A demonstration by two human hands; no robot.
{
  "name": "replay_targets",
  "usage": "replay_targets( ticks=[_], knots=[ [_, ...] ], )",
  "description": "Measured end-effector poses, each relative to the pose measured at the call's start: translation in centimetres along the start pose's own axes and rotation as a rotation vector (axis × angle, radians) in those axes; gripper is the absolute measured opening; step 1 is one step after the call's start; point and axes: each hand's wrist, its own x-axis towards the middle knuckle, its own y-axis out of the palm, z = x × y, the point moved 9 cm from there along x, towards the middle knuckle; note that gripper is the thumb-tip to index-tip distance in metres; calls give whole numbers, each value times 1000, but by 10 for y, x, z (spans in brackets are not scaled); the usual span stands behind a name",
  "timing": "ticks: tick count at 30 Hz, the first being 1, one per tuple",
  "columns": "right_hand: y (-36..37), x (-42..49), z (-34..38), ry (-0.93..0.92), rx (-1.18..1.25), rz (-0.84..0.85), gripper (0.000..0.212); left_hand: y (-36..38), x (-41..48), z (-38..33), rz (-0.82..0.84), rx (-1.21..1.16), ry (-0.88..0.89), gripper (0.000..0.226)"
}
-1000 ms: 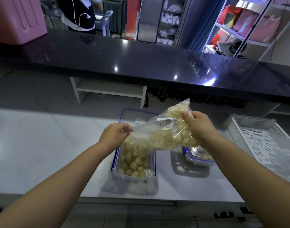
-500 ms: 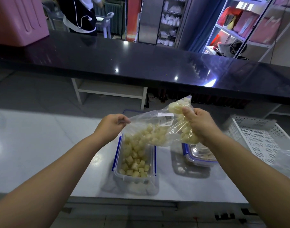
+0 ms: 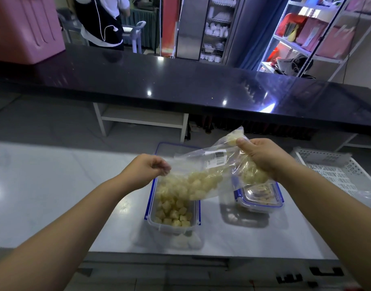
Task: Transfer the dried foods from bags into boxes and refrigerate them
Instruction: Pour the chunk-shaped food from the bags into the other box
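White table (image 3: 54, 185) carries an open clear box (image 3: 170, 227) near the middle, with pale dried pieces (image 3: 174, 213) inside. Above it a clear bag (image 3: 197, 164) of such pieces is tilted. The left hand (image 3: 145, 171) pinches its low mouth and the right hand (image 3: 264, 158) grips the raised end. A lidded box (image 3: 259, 199) stands just to the right.

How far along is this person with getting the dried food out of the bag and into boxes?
Done: the small lidded clear box with blue clips, on the right, looks packed. In hand: the left hand and right hand tip the clear plastic bag, and pale yellow chunks slide into the open clear box, partly full. Left: emptying the bag, fitting the blue-rimmed lid lying behind, then refrigerating.
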Motion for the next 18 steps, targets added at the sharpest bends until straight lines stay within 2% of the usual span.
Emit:
replay_targets(
  ticks=[11, 18],
  knots=[
    [-4, 7, 28, -78, 59, -97, 46, -12, 17, -6, -79, -3, -10, 19],
    [2, 3, 27, -23, 61, 16, 42, -2, 6, -3, 56, -53, -38, 21]
  ],
)
